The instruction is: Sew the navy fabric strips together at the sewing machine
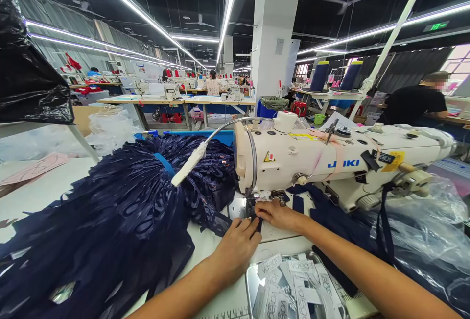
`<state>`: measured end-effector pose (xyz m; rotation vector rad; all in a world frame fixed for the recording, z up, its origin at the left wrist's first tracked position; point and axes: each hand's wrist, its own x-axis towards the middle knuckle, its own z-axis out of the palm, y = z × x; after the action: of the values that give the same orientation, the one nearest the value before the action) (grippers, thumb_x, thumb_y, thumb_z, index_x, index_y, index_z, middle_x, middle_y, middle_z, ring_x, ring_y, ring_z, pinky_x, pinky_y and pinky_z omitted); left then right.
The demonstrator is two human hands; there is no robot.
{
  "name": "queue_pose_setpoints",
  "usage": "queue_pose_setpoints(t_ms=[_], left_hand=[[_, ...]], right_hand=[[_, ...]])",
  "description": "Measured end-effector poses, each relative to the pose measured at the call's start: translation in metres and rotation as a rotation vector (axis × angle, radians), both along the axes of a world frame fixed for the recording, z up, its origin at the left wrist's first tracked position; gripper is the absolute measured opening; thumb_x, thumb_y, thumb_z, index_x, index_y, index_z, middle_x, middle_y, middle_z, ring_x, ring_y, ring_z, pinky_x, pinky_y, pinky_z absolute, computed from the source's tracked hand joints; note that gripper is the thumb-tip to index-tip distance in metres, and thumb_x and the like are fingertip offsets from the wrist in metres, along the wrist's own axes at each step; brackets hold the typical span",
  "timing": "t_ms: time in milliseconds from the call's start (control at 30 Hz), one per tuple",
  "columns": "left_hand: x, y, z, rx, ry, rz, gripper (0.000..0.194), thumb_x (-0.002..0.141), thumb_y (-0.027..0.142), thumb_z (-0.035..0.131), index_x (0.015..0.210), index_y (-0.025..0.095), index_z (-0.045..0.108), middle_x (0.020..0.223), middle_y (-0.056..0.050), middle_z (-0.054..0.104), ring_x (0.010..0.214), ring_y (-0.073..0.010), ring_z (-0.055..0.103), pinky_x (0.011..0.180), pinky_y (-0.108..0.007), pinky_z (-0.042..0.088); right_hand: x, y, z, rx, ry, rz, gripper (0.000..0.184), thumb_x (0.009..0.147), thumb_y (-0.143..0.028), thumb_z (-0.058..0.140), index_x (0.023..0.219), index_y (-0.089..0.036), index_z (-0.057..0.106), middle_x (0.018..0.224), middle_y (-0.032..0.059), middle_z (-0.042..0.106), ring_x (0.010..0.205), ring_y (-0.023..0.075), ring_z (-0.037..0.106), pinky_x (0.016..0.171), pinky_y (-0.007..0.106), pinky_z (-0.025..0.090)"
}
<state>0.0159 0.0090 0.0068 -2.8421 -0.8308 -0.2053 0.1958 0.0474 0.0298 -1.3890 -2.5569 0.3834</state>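
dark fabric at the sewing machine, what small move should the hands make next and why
Probably nudge the dark fabric into line by the needle area: the left hand rests its fingertips there, and the right hand has its fingers close under the sewing machine's head.

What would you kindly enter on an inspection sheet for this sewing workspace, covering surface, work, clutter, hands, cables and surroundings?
Surface: pale table, with a ruler scale along its near part.
Job's things: navy strip at the left hand; banded navy bundle left of the sewing machine.
Clutter: printed labels piled in a metal tray; clear plastic at far right.
Hands: both close together by the needle area, the right hand nearer the machine; exact grip unclear.
Cables: flexible metal conduit arching to a white head over the bundle.
Surroundings: more sewing tables; person in black at right.
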Motion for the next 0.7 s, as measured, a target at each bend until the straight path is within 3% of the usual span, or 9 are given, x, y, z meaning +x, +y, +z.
queue_pose_setpoints(t_ms=[333,467,600,700], left_hand=[[0.003,0.001,0.004,-0.076,-0.025,0.048,0.022,0.075,0.005,0.047,0.094,0.012,0.055,0.118,-0.013,0.054,0.102,-0.0251,0.048,0.088,-0.038,0.04],[0.002,0.002,-0.002,-0.045,-0.104,0.03,0.021,0.074,0.005,0.048,0.092,0.011,0.057,0.111,-0.013,0.057,0.104,-0.025,0.049,0.089,-0.037,0.042],[0.001,0.003,-0.006,0.017,-0.143,0.001,0.023,0.074,0.002,0.044,0.087,0.011,0.06,0.095,-0.011,0.063,0.094,-0.0223,0.055,0.091,-0.036,0.042],[0.003,0.004,-0.006,0.042,-0.141,0.022,0.025,0.073,0.004,0.046,0.092,0.009,0.06,0.096,-0.012,0.063,0.093,-0.0235,0.056,0.093,-0.039,0.041]], right_hand=[[0.002,-0.002,-0.003,0.03,-0.026,-0.017,0.013,0.083,-0.013,0.045,0.081,-0.021,0.055,0.072,-0.0006,0.058,0.068,0.0141,0.053,0.064,0.024,0.043],[0.004,-0.009,-0.015,0.223,-0.045,0.089,0.015,0.083,-0.01,0.045,0.082,-0.019,0.057,0.081,0.0034,0.06,0.071,0.0155,0.054,0.065,0.026,0.045],[0.007,-0.018,-0.027,0.485,-0.078,0.255,0.021,0.087,-0.008,0.04,0.094,-0.014,0.059,0.096,0.0112,0.061,0.088,0.0204,0.055,0.077,0.034,0.046],[0.011,-0.017,-0.029,0.534,-0.115,0.282,0.027,0.087,-0.005,0.038,0.106,-0.012,0.057,0.105,0.0127,0.062,0.096,0.0218,0.055,0.08,0.035,0.047]])
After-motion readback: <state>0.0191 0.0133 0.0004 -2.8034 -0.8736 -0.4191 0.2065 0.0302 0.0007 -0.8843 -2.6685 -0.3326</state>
